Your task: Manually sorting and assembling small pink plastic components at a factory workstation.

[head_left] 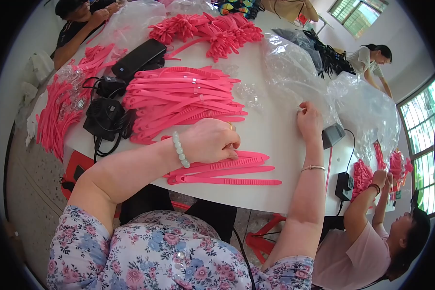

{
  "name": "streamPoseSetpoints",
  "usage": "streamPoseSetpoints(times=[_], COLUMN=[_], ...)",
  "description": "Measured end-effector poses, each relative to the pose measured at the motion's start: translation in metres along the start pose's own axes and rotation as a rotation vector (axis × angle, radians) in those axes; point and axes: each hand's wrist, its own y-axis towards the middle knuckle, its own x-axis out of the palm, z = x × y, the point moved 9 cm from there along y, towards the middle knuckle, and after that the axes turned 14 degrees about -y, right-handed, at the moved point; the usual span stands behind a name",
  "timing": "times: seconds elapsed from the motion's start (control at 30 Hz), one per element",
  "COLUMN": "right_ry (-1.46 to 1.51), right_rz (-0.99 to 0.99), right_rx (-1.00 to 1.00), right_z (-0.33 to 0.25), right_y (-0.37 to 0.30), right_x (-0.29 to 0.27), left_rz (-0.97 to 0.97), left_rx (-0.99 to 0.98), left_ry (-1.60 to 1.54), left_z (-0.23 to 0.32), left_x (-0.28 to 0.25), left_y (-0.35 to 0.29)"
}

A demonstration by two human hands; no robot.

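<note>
Several flat pink straps (227,181) with ribbed ends lie near the table's front edge. Over their upper part my left hand (209,140) is curled, thumb and fingers closed on one of the straps. Just beyond it is a thick heap of the same pink straps (179,96), with small clear pieces on a few of them. My right hand (310,120) is beside a large clear plastic bag (292,67), fingers bent and pressed together; whatever they hold is too small to make out. Small clear pieces (250,94) are scattered between the heap and that hand.
Black power adapters (104,116) with coiled cables and a black case (139,57) sit left of the heap. Bundled pink straps (227,34) lie farther back. A grey device (332,135) stands right of my right wrist. Co-workers sit around the white table (270,145).
</note>
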Motion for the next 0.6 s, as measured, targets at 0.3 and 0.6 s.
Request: streamPoseSetpoints(times=[0.3,0.6], right_ry=[0.058,0.95], right_rz=[0.135,-0.052], right_rx=[0.017,-0.042], right_z=[-0.003,-0.049], right_y=[-0.005,-0.015], right_x=[-0.014,-0.047], left_rz=[0.005,0.37], left_rx=[-0.018,-0.272], left_ry=[-0.009,-0.73], left_z=[-0.008,-0.04], left_x=[0.005,-0.037], left_y=[0.002,0.002])
